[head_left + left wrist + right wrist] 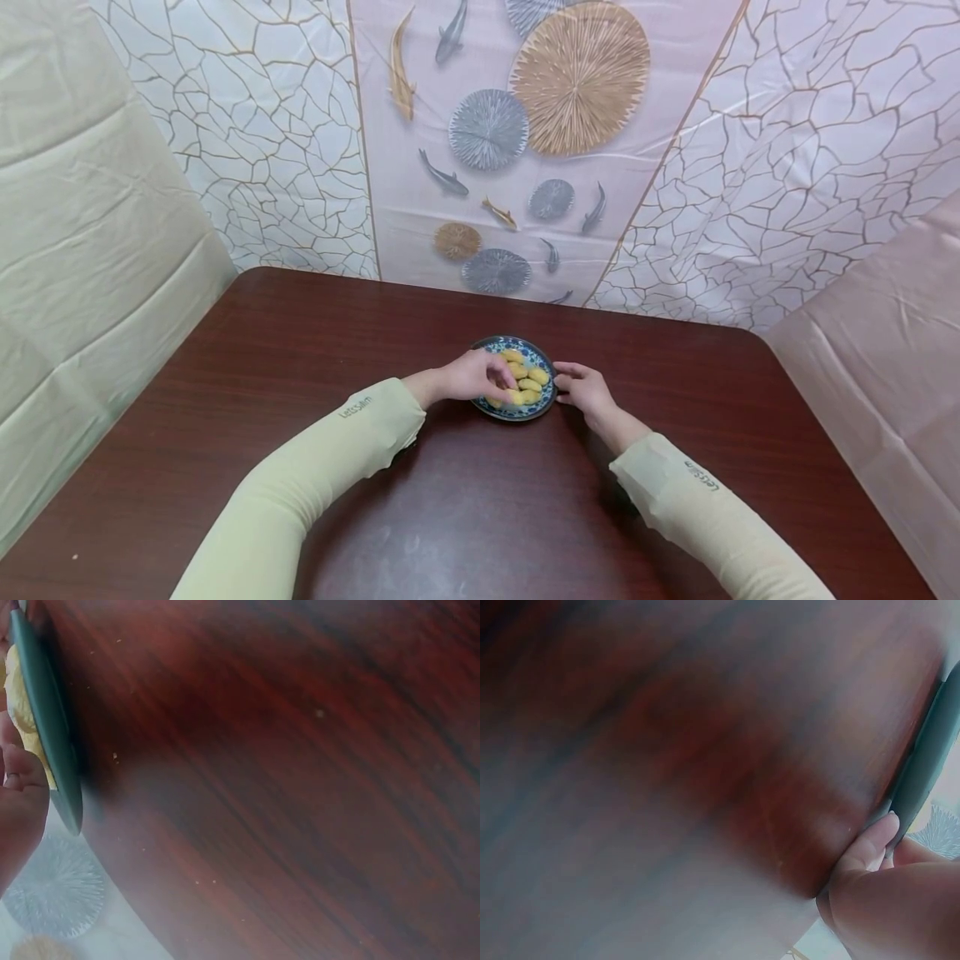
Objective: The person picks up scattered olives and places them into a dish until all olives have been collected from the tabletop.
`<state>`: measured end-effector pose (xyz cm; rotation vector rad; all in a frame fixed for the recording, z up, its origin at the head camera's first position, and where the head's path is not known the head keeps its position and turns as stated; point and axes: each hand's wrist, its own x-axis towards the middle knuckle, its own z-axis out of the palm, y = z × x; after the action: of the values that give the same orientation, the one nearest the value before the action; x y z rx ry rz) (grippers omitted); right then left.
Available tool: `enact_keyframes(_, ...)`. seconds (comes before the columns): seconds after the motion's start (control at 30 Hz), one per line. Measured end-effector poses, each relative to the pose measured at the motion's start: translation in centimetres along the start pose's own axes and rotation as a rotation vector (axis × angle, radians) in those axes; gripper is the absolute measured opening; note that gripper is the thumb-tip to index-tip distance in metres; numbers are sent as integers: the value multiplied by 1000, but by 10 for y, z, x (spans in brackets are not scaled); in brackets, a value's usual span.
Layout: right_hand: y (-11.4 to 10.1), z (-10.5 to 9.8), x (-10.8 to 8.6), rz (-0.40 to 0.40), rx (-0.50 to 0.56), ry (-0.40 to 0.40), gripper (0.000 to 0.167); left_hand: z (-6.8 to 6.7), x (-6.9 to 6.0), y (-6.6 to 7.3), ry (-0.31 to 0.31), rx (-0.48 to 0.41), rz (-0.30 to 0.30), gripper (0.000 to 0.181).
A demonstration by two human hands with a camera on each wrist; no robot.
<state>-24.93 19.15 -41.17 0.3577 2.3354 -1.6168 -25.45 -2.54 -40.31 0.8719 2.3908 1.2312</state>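
Note:
In the head view, a round plate (550, 398) with a blue-and-white pattern and a dark rim stands on the table. Several yellow oval pieces (530, 385) lie on it; their exact kind is unclear. My left hand (474, 375) reaches over the plate's left side, its thumb and fingers bent round toward a yellow piece. Whether they pinch it is hidden. At the right edge, my right hand (591, 392) holds the plate's rim. The right wrist view shows its thumb (870, 844) against the dark plate edge (924, 761).
The dark red-brown wooden table (450, 517) has rounded far corners. Behind it hangs a patterned cloth (285, 142) with fish and lily-pad shapes. Plain pale cloths (75, 250) hang at both sides.

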Motion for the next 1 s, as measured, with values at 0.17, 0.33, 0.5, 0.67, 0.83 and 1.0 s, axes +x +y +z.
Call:
enact_keyframes(0.17,-1,0,0,2,3,-7,39,2,-1,-2,-12,37,15,15)
enact_keyframes(0.33,-1,0,0,-5,3,-10,39,3,0,-3,-22,88,32,15)
enact_keyframes(0.5,1,2,1,-7,-3,-9,39,4,0,-4,-45,108,40,14)
enact_keyframes(0.67,-1,1,3,0,-5,-16,39,0,-2,-5,-20,78,12,14)
enact_keyframes(0.83,-4,-2,5,3,-23,-42,41,-7,-4,-5,40,80,-14,15)
enact_keyframes(1.0,-12,-4,6,-117,-222,22,38,-19,-4,-4,232,53,-58,22)
